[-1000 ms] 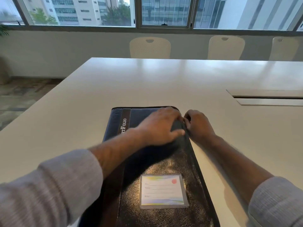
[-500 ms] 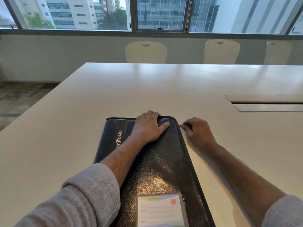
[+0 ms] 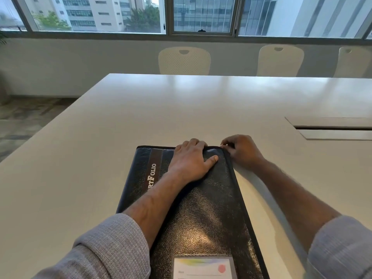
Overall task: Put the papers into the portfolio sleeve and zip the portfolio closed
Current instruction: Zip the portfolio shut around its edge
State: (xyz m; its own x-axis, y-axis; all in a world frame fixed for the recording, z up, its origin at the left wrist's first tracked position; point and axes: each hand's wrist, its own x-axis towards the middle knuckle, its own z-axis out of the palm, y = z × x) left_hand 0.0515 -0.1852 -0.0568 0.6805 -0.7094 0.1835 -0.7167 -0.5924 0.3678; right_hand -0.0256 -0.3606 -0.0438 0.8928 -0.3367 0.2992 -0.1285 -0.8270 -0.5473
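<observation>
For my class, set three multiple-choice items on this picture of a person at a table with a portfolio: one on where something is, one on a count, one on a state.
1. Where is the right hand?
A. at the portfolio's far right corner
B. flat on the name card
C. on a chair

2. How many chair backs show behind the table?
A. one
B. three
C. five

3. In what state is the portfolio?
A. lying open with papers spread out
B. standing on edge
C. folded shut and lying flat

Answers:
1 A: its fingers pinch at the far right corner, where the zip edge bends.
2 B: three pale chair backs line the far side under the windows.
3 C: the cover lies closed under the left hand, which is pressed flat on it; no papers show.
</observation>
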